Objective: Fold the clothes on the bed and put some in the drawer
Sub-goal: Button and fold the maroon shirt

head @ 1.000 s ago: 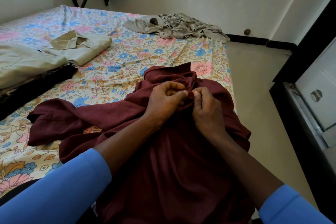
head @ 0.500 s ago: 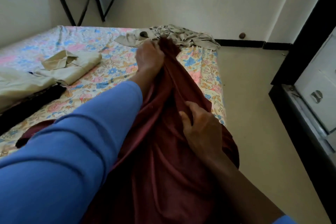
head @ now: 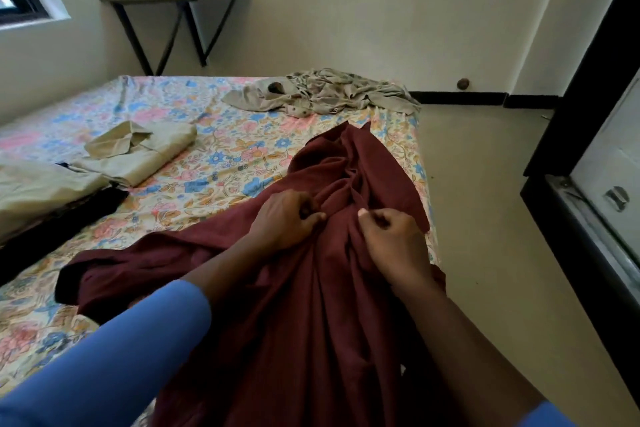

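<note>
Left hand (head: 285, 220) and right hand (head: 391, 243) each pinch the maroon garment (head: 311, 322) bunched between their curled fingers.

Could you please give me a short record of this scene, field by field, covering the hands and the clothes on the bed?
left hand: grips a bunched fold of the maroon garment
right hand: pinches the same garment, close beside the left hand
maroon garment: unfolded, rumpled, draped over the near part of the bed
folded beige shirt: lies on the bed, left of the hands
crumpled grey garment: unfolded, at the bed's far end
dark garment: at the left edge, next to a pale cloth
</note>
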Tool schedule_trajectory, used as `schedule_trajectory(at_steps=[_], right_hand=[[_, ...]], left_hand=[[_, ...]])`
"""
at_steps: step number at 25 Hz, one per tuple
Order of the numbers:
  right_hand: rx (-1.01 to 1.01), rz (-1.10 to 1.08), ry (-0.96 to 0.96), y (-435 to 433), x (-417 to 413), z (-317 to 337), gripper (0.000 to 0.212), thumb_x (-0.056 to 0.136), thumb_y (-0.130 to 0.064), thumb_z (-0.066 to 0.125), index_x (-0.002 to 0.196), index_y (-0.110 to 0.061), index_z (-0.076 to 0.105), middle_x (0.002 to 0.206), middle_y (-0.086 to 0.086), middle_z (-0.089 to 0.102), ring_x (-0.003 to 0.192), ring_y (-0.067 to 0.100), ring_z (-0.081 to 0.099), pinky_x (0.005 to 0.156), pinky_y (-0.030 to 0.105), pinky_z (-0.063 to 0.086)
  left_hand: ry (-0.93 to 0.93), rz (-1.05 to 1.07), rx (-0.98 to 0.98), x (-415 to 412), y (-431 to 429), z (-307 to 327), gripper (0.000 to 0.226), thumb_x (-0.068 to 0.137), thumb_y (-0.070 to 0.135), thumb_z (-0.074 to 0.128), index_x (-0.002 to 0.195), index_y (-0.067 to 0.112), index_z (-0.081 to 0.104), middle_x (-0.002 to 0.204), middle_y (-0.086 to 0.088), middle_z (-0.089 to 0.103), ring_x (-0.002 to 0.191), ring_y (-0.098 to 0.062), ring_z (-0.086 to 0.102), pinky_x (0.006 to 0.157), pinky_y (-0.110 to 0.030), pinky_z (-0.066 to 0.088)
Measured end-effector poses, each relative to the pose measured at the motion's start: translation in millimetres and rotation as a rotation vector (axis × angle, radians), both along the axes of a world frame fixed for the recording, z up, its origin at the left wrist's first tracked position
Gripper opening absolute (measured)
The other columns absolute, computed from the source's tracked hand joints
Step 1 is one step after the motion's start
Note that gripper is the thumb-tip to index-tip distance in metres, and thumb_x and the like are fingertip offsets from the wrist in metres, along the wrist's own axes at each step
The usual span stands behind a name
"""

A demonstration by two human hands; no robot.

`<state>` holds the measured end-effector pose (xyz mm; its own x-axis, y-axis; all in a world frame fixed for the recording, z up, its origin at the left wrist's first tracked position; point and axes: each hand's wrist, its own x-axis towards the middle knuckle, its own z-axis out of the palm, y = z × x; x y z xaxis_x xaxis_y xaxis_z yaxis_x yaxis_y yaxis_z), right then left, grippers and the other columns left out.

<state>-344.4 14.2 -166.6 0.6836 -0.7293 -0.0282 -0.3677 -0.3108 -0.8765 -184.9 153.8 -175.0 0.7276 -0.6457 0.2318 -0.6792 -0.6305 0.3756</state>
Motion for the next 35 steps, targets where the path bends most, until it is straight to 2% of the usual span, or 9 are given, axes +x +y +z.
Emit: schedule_trajectory(at_steps=[3,5,9,13,19,23,28,31,35], right_hand=[[-0.012,-0.044,-0.09,2.1,11.2,2.8,0.02,0.097,-0.038,0.065,0.099,-0.023,0.079,0.089,-0.008,0.072,0.091,0.02,0.068,0.081,0.031,0.05],[0.076,-0.067,-0.17,4.0,14.3,5.2,0.016,0.097,-0.03,0.068,0.092,-0.02,0.079,0.083,-0.007,0.073,0.087,0.018,0.07,0.08,0.029,0.053],[0.7,-0.016,-0.415,23.0,8.0,15.0,0.007,0.085,-0.01,0.083,0.087,-0.011,0.077,0.083,0.008,0.079,0.085,0.022,0.077,0.076,0.028,0.062],[0.764,0.02,-0.356,43.4,6.3,2.9,0.016,0.087,-0.006,0.08,0.1,0.002,0.075,0.092,0.019,0.078,0.095,0.035,0.076,0.087,0.042,0.063],[0.923,0.005,-0.378,50.8,5.5,1.4,0.012,0.093,0.001,0.071,0.105,0.004,0.071,0.092,0.019,0.077,0.079,0.024,0.074,0.07,0.028,0.062],[0.982,0.002,-0.421,51.5,6.3,-2.1,0.022,0.092,0.005,0.07,0.114,0.005,0.07,0.097,0.021,0.077,0.081,0.024,0.076,0.079,0.031,0.064],[0.799,0.055,-0.4,51.1,3.9,-8.5,0.02,0.09,0.002,0.074,0.111,0.003,0.073,0.098,0.018,0.079,0.097,0.029,0.077,0.095,0.04,0.061],[0.558,0.053,-0.354,54.9,2.2,-14.0,0.014,0.09,-0.003,0.076,0.104,-0.005,0.078,0.093,0.01,0.079,0.094,0.024,0.077,0.091,0.038,0.062],[0.305,0.08,-0.285,51.2,5.6,-23.4,0.011,0.086,-0.011,0.082,0.097,-0.013,0.08,0.087,0.003,0.079,0.085,0.018,0.077,0.086,0.043,0.063]], left_hand=[[-0.038,0.102,-0.102,-7.5,-4.5,5.3,0.016,0.096,0.037,0.07,0.09,0.022,0.07,0.082,0.007,0.067,0.081,-0.017,0.066,0.071,-0.035,0.049],[-0.048,0.127,-0.258,-23.1,1.1,18.1,0.014,0.099,0.034,0.067,0.092,0.023,0.063,0.078,0.012,0.063,0.074,-0.01,0.061,0.068,-0.031,0.043],[0.04,0.038,-0.451,-57.3,25.1,35.9,0.009,0.092,0.029,0.079,0.094,0.03,0.07,0.079,0.014,0.071,0.074,-0.001,0.067,0.065,-0.012,0.047],[0.275,0.047,-0.517,-72.4,30.6,28.6,0.017,0.087,0.019,0.084,0.099,0.03,0.079,0.084,0.016,0.077,0.078,0.002,0.072,0.072,-0.012,0.056],[0.278,0.041,-0.418,-77.9,35.7,24.0,0.01,0.087,0.028,0.084,0.095,0.033,0.081,0.08,0.014,0.075,0.075,-0.002,0.071,0.068,-0.021,0.058],[0.457,0.1,-0.543,-81.7,31.0,19.7,0.01,0.088,0.019,0.082,0.093,0.028,0.08,0.079,0.01,0.078,0.076,-0.006,0.075,0.074,-0.025,0.061],[0.489,0.176,-0.622,-80.2,29.1,12.3,0.012,0.086,0.018,0.082,0.09,0.028,0.079,0.078,0.01,0.077,0.075,-0.006,0.075,0.073,-0.026,0.061],[0.478,0.225,-0.605,-85.4,28.5,9.0,0.012,0.086,0.019,0.083,0.09,0.029,0.078,0.078,0.013,0.077,0.074,-0.001,0.074,0.068,-0.017,0.058],[0.539,0.203,-0.537,-81.1,33.9,8.0,0.013,0.091,0.017,0.078,0.096,0.029,0.081,0.08,0.012,0.078,0.077,-0.002,0.075,0.078,-0.025,0.062]])
